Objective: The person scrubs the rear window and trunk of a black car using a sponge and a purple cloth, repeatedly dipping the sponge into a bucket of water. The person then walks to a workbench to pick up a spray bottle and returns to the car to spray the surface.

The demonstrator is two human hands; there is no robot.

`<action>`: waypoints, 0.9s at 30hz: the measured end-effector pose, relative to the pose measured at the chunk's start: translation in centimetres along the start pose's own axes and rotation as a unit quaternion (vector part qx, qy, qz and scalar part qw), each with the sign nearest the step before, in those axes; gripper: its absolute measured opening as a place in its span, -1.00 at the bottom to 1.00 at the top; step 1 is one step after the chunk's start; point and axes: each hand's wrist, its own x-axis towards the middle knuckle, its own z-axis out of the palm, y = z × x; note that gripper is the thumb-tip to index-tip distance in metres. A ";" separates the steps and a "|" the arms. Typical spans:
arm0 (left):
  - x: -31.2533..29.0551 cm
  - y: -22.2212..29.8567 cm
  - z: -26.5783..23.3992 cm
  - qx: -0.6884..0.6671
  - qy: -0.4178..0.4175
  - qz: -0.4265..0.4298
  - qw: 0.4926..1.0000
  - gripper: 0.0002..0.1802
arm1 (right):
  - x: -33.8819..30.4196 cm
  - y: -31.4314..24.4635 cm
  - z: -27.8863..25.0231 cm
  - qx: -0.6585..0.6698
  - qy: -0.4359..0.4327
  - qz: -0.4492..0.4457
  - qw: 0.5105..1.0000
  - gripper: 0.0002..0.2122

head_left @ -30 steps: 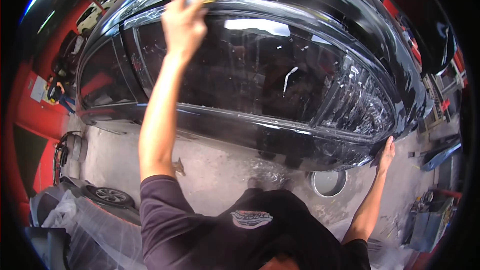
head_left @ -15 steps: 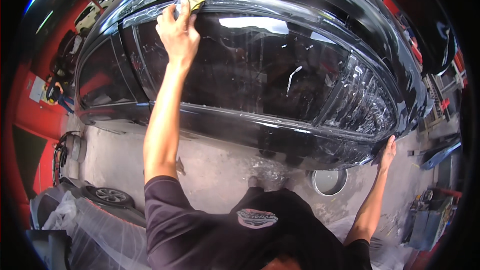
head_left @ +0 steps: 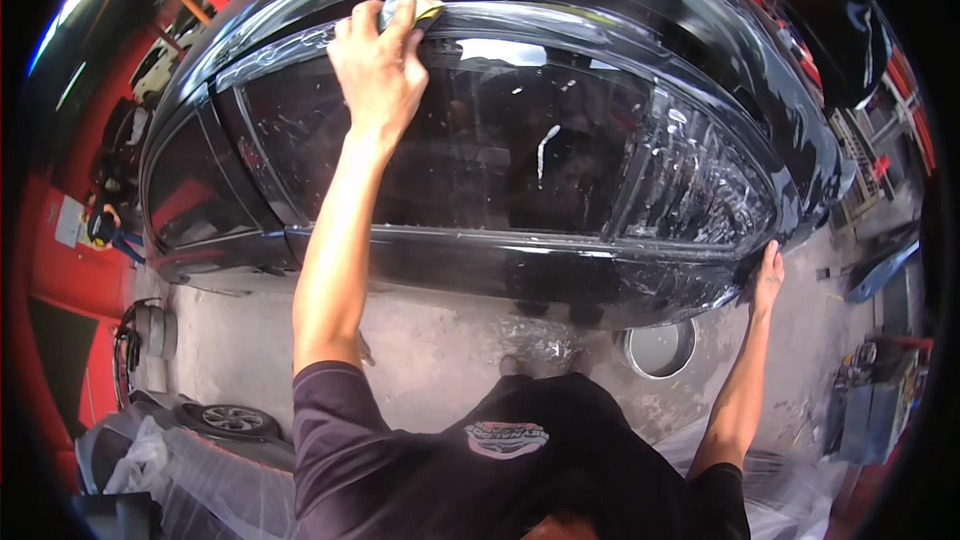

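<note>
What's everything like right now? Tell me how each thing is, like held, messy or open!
Left hand: gripping the pad
Pad: held at the roof edge
Right hand: against the car, grip unclear
Car: shiny
Big side window: dark, white-marked
Small side window: streaked white
Bucket: open-topped, contents unclear
Plastic sheet: wrinkled

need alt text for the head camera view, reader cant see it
A person's left hand holds a small yellow-and-grey pad at the upper window frame of a black car, while the right hand rests at the bodywork's edge farther right. The rightmost pane is streaked white; a round bucket stands on the floor.
</note>
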 end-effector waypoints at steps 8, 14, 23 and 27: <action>4.3 14.6 2.2 -0.136 -0.082 0.120 0.980 -0.34 | -0.4 -1.2 -1.3 0.033 -0.026 0.006 0.999 -0.46; 2.9 5.1 0.3 -0.017 -0.078 0.023 0.997 -0.47 | -0.1 -0.5 -1.0 0.002 -0.017 0.053 0.998 -0.28; 4.0 15.7 2.4 -0.109 -0.088 0.142 0.980 -0.31 | -1.3 -1.6 -1.1 0.048 -0.002 0.032 0.998 -0.55; 1.9 3.3 0.1 -0.022 -0.058 0.031 0.998 -0.44 | -1.5 -3.4 -0.5 0.016 0.013 -0.048 0.999 -0.50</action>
